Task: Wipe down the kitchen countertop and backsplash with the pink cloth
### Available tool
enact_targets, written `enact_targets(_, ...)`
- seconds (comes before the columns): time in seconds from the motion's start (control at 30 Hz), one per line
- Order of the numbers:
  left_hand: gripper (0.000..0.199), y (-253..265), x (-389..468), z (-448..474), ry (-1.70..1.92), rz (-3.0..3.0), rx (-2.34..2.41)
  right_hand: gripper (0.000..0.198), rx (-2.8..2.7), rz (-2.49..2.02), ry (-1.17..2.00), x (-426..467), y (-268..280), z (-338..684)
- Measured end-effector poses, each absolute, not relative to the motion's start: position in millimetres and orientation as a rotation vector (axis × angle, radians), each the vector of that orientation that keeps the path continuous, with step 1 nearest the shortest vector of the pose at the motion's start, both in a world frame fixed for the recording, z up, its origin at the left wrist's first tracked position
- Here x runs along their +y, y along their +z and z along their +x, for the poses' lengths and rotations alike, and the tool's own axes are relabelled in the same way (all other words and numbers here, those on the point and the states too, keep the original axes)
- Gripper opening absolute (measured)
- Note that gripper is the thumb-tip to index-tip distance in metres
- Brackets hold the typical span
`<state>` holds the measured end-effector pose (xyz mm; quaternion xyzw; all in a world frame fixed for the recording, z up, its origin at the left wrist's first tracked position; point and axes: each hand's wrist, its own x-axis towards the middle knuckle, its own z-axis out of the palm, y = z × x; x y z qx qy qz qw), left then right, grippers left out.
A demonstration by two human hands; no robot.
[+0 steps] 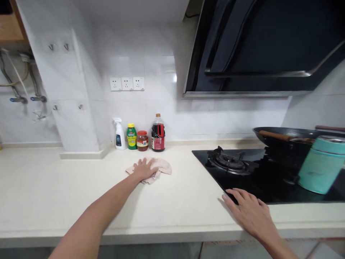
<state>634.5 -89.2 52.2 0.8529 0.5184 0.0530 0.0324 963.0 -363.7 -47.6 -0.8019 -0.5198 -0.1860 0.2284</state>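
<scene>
On the pale countertop, my left hand presses down on a light pink cloth. Its fingers curve over the cloth, which spreads out crumpled on both sides; what lies under the palm is hidden. My right hand rests at the front left corner of the black gas stove, fingers stretched out and holding nothing. Behind the cloth, against the wall, stand a white spray bottle, a green bottle with a yellow cap, a red-lidded jar and a bottle of dark liquid.
A burner is at the stove's left. A wok with a wooden handle and a turquoise canister occupy its right side. The dark range hood hangs above. A wall pillar juts out at left.
</scene>
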Motion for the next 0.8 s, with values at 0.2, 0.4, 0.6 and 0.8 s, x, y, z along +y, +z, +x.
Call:
enact_targets(0.2,0.080,48,-90,695,0.173,2.619,1.529,0.058,-1.426,-2.193,-0.537,-365,-44,964)
enact_targets(0.4,0.079,35,-178,769,0.081,2.750,1.036,0.054,-1.434,-2.209,-0.538,-366,-42,961)
enact_targets(0.6,0.086,31,-246,756,0.029,2.765,0.628,0.056,-1.544,-2.221,-0.553,-367,-52,970)
enact_targets(0.8,0.086,31,-234,737,-0.004,2.770,0.486,0.053,-1.593,-2.149,-0.645,-365,-69,988)
